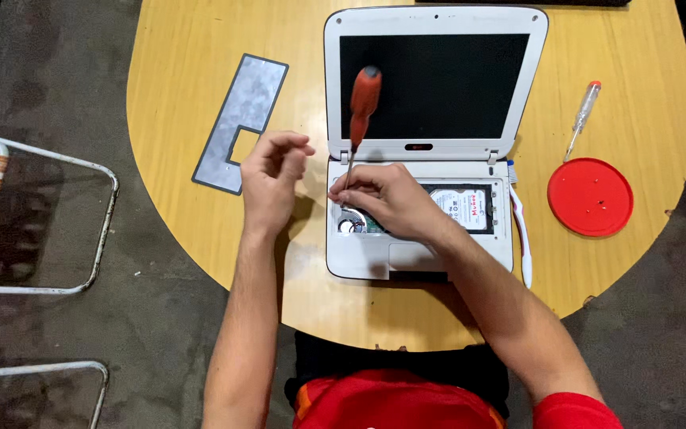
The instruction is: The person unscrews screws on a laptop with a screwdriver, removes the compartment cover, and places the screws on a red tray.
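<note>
A small white laptop (430, 143) with a dark screen sits open near the middle of the round yellow wooden table (192, 63), its keyboard panel off so that the silver hard drive (464, 208) and part of the green circuit board (363, 224) lie exposed in the base. Standing nearly upright over the left side of that base is an orange-handled screwdriver (361, 107) with a thin steel shaft, its tip hidden behind the fingers, down among the bared parts. It looks light and stiff, the ribbed handle the natural place to grasp, while the board beneath is likely delicate and unforgiving of a slipped tip. The right hand (387, 202) rests on the laptop's base with its fingers drawn together around the lower shaft, steadying it low down rather than at the handle. The left hand (271, 171) hovers just beside the laptop's left edge, fingers curled in toward the thumb as if pinching something small — whether anything lies between them I cannot tell. A flat grey metal plate (240, 123) with a square cut-out lies to the left; a clear-handled tester screwdriver (582, 117) and a round red plastic lid (590, 197) lie to the right.
</note>
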